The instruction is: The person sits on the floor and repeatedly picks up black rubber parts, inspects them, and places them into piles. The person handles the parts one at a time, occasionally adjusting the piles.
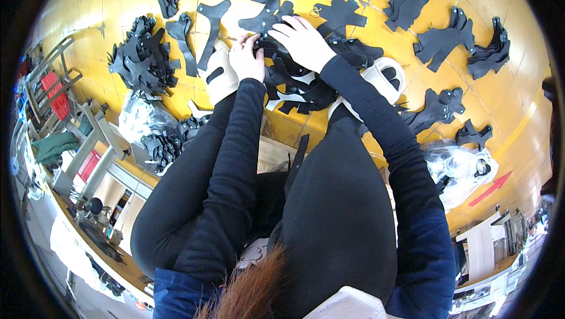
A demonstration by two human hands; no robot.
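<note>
Between my feet lies a heap of black cut fabric pieces [300, 92], with a few pale strips among them. At its far left edge my left hand [247, 61] has thumb and fingers closed around the edge of a black fabric piece [266, 45]. My right hand [303, 43] rests beside it, fingers stretched out and apart over the top of the pile. Just past my fingertips is another black piece [259, 23] with a small pale tag. What lies beneath my right palm is hidden.
Stacks of black pieces [444, 36] lie about the yellow floor [376, 36]. A tangled pile [144, 60] and a clear plastic bag [141, 119] are at left, another bag [462, 172] at right. Beige shoes [219, 77] flank the heap. Metal frames [94, 142] stand far left.
</note>
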